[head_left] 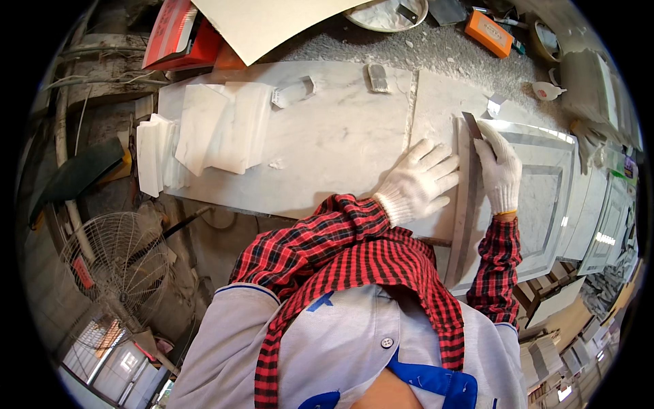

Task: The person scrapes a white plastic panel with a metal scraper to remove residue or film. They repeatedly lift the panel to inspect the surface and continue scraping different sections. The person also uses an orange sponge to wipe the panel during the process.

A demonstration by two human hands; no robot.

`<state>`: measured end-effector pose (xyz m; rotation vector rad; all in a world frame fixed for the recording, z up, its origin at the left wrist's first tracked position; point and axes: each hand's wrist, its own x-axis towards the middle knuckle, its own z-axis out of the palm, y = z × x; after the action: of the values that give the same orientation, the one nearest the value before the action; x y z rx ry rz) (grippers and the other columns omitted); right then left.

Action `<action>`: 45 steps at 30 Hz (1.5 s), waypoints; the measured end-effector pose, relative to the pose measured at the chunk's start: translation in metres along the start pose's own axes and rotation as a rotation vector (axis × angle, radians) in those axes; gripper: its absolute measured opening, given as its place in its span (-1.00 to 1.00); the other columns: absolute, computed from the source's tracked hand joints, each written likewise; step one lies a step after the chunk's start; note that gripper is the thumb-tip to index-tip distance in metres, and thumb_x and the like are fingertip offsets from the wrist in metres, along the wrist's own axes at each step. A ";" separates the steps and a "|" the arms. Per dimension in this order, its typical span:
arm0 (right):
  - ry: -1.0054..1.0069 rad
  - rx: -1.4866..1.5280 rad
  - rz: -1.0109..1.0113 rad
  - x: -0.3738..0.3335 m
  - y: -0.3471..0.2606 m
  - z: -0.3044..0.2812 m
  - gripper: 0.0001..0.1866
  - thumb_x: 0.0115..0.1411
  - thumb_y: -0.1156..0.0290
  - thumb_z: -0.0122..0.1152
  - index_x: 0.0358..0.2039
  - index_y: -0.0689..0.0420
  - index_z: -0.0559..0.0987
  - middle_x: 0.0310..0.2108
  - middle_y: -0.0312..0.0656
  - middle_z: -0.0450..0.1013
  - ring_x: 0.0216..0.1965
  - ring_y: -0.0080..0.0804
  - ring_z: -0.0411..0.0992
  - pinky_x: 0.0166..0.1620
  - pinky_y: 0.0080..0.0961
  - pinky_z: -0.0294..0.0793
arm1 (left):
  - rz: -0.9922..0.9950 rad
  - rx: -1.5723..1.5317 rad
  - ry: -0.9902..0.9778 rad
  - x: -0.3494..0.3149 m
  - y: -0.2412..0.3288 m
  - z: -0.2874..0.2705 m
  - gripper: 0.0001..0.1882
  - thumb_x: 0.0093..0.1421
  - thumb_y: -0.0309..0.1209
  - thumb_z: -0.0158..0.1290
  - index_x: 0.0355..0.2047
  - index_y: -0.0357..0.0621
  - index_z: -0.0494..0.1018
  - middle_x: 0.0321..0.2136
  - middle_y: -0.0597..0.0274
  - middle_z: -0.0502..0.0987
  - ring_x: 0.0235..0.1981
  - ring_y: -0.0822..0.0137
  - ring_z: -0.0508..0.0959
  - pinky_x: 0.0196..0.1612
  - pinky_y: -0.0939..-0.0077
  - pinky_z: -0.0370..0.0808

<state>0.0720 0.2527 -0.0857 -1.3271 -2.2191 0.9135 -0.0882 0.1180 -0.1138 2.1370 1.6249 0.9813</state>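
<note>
My left hand (421,183), in a white knit glove, lies with fingers spread over the pale marble slab (327,129), palm down and holding nothing. My right hand (501,170), gloved the same way, is at the left part of a framed marble panel (569,198) with grey bands. Its thumb and fingers pinch a thin dark flat strip (471,125); whether it is a blade or a stone piece I cannot tell. Under and beside that hand runs a grey band (465,218) along the panel's left side. A small clear piece (495,105) lies just beyond the fingers.
White marble tiles (225,129) lie stacked at the slab's left, near a bent clear piece (293,92) and a small grey block (378,78). An orange box (488,34) and a round basin (388,15) sit at the back. A caged fan (116,259) stands at left.
</note>
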 end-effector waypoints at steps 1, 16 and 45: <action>-0.010 -0.020 -0.022 0.002 0.004 -0.004 -0.67 0.25 0.45 0.23 0.03 0.17 0.62 -0.09 -0.06 0.61 -0.08 -0.25 0.58 0.03 -0.43 0.49 | -0.001 -0.006 0.008 0.001 0.000 0.000 -0.50 -0.03 -0.21 0.25 -0.05 -0.10 0.53 0.05 0.19 0.50 0.17 0.11 0.39 0.32 0.05 0.22; -0.176 -0.247 -0.120 0.018 0.014 -0.018 -0.64 0.26 0.27 0.20 0.08 -0.06 0.61 -0.11 -0.04 0.59 -0.14 -0.03 0.56 -0.09 -0.29 0.53 | -0.020 -0.008 0.031 0.011 0.002 0.003 -0.55 -0.13 -0.31 0.24 -0.15 -0.09 0.54 -0.03 0.19 0.53 0.08 0.11 0.47 0.21 0.10 0.32; -0.361 -0.358 -0.484 0.053 0.032 -0.032 -0.59 0.23 0.35 0.18 0.11 -0.05 0.55 -0.21 -0.09 0.59 -0.25 -0.01 0.54 -0.21 -0.20 0.53 | -0.002 0.021 0.044 0.018 0.003 0.005 -0.57 -0.21 -0.30 0.24 -0.24 -0.09 0.58 -0.11 0.16 0.56 -0.02 0.10 0.52 0.06 0.15 0.40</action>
<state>0.0867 0.3210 -0.0854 -0.7181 -2.9086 0.6263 -0.0799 0.1346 -0.1094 2.1415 1.6637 1.0224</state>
